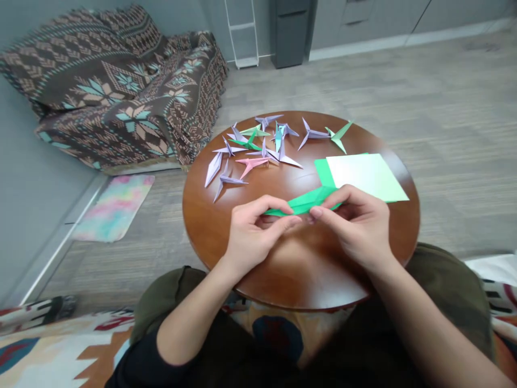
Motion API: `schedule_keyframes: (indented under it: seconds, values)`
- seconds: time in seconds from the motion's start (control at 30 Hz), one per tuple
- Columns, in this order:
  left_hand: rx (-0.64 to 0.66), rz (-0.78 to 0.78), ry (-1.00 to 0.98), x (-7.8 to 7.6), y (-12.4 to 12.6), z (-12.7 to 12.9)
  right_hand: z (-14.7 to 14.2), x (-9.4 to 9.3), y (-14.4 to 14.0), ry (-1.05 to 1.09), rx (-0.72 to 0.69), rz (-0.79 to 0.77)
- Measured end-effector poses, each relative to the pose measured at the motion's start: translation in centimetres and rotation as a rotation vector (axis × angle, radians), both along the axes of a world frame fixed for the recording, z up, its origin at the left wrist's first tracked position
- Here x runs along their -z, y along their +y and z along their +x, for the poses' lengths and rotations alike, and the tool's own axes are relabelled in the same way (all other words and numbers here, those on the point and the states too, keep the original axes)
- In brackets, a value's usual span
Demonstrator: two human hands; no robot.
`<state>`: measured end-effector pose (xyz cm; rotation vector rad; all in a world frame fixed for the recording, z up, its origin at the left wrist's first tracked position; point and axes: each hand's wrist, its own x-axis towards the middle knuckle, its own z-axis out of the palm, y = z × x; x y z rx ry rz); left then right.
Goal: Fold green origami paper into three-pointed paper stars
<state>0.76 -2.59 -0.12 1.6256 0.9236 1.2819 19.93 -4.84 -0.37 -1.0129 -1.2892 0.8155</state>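
Note:
Between both hands, above the near half of the round table, is a green folded paper (309, 201), long and narrow. My left hand (258, 223) pinches its left end between thumb and fingers. My right hand (353, 218) grips the right end, thumb in front and fingers behind, hiding part of it. Just beyond the right hand lies a stack of square paper sheets (365, 175), pale green on top with a darker green sheet showing at the left edge. Several folded paper cranes (254, 164) in purple, green and pink lie at the far left of the table.
The round brown wooden table (299, 269) stands close to my knees. Beyond it to the left is a sofa (129, 102) under a patterned cover. A pastel mat (117, 207) lies on the grey floor, and a white rack (242, 32) stands at the back wall.

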Motion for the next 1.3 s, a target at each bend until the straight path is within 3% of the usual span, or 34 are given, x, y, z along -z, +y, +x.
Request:
schedule_keyframes:
  seconds: [0.3, 0.53, 0.73, 0.83, 0.93, 1.03, 1.13, 1.3]
  values:
    - [-0.019, -0.274, -0.175, -0.8, -0.6, 0.5, -0.5, 0.1, -0.6, -0.018, 0.088, 0.002]
    - [0.006, -0.292, -0.219, -0.8, -0.4, 0.9, -0.7, 0.4, -0.5, -0.020, 0.102, 0.042]
    - [0.134, -0.351, -0.101, -1.1, 1.4, -1.4, 1.0, 0.5, 0.7, -0.064, 0.082, 0.053]
    - [0.214, -0.382, -0.017, -1.3, 1.8, -2.2, 1.5, 0.4, 0.8, -0.144, -0.126, -0.001]
    - [0.188, -0.378, -0.057, -1.0, 1.7, -1.9, 1.2, 0.6, 0.4, -0.197, -0.272, -0.039]
    - [0.107, -0.383, -0.214, -0.2, 1.5, -0.8, 0.5, 0.9, 0.2, -0.263, -0.224, -0.004]
    - [0.094, -0.484, -0.328, 0.6, 1.3, 0.2, 0.0, 1.2, 0.3, -0.333, -0.130, 0.066]
    - [0.150, -0.533, -0.250, 1.0, 1.0, 0.7, -0.3, 1.1, 0.4, -0.443, -0.045, 0.176]
